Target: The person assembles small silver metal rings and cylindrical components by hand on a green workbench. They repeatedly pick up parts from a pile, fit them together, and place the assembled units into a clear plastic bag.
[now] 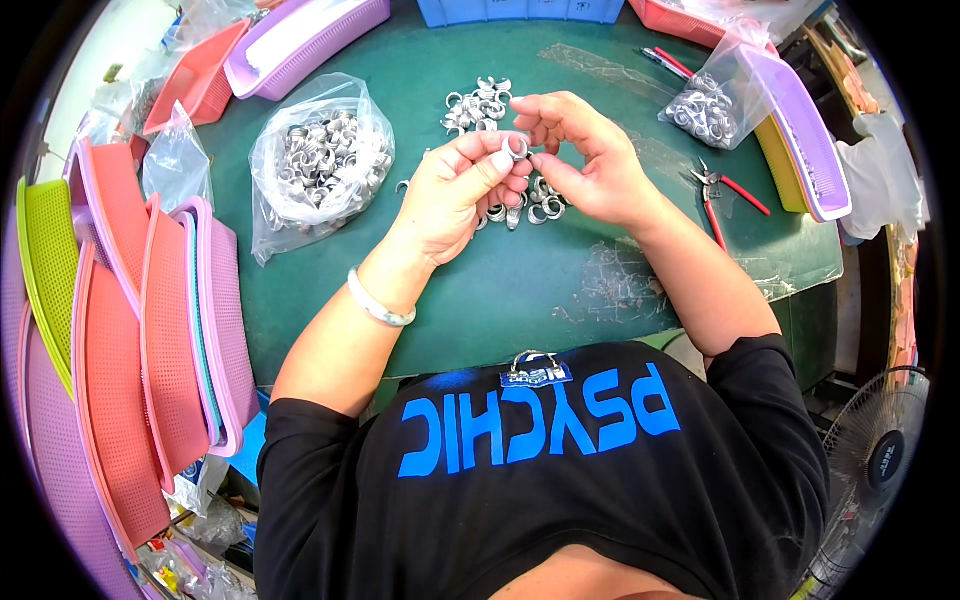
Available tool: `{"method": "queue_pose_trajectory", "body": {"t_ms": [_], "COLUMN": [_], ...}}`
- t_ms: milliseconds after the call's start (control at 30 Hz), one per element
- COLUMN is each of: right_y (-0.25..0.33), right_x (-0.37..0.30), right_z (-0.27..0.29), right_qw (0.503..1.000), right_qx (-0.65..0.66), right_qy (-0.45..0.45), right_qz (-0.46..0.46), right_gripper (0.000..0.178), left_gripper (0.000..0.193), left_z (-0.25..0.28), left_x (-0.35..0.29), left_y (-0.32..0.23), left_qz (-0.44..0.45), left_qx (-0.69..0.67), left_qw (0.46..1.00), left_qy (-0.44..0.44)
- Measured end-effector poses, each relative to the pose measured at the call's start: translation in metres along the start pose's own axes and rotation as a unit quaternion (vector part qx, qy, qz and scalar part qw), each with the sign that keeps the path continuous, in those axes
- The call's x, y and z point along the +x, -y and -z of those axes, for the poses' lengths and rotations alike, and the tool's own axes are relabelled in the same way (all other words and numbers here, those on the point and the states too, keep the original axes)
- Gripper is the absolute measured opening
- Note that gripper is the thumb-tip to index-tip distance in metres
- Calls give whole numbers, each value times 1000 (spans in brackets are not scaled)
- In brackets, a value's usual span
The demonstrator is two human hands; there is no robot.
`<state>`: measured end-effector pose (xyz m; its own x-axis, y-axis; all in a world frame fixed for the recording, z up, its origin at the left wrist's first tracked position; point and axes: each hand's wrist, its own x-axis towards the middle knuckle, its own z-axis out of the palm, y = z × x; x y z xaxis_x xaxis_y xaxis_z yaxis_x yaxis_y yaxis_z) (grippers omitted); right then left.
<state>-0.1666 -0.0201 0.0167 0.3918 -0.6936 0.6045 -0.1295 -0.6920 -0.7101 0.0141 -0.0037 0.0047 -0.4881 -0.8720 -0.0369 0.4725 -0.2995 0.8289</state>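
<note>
Over the middle of the green table, my left hand (458,190) pinches a silver-grey metal ring (516,149) between thumb and fingers. My right hand (590,155) is curled close beside it, thumb and fingertips near the ring's right side; whether they hold anything I cannot make out. Beyond my hands lies a loose pile of similar rings (480,105). Another small pile of rings (545,203) is spread beneath my hands, partly covered by them. To the left stands an open clear plastic bag (330,165) filled with many such rings.
Red-handled pliers (712,190) lie on the green table (480,300) at right, below a tied bag of rings (703,108). Purple basket (797,140) stands at the right edge. Stacked baskets (170,330) crowd the left; a blue bin (520,10) is behind. A fan (875,460) stands lower right.
</note>
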Motion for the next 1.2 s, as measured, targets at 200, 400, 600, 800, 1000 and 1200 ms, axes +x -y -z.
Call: {"method": "queue_pose_trajectory", "body": {"t_ms": [200,400,600,800,1000,1200], "right_y": [-1,-3,-14,-27,-32,-29], "right_x": [0,0,3,-3,-4,-2], "right_z": [0,1,10,17,5,4], "right_qw": [1000,1000,994,973,949,969], "right_qx": [-4,-10,-102,-183,-269,-73], "right_qy": [0,-3,-29,78,125,47], "right_qz": [2,-6,-35,-117,-103,-230], "right_gripper": [44,43,26,13,14,11], "left_gripper": [21,24,21,19,14,11], "left_z": [-2,-4,-3,5,4,-1], "left_x": [0,0,1,3,3,2], "left_y": [0,-1,-1,-2,2,0], "left_qz": [-8,-29,-32,-15,-1,15], "left_qx": [-10,2,-17,-13,37,95], "left_qw": [1000,1000,999,998,993,986], "left_qy": [3,8,-16,-63,-108,-136]}}
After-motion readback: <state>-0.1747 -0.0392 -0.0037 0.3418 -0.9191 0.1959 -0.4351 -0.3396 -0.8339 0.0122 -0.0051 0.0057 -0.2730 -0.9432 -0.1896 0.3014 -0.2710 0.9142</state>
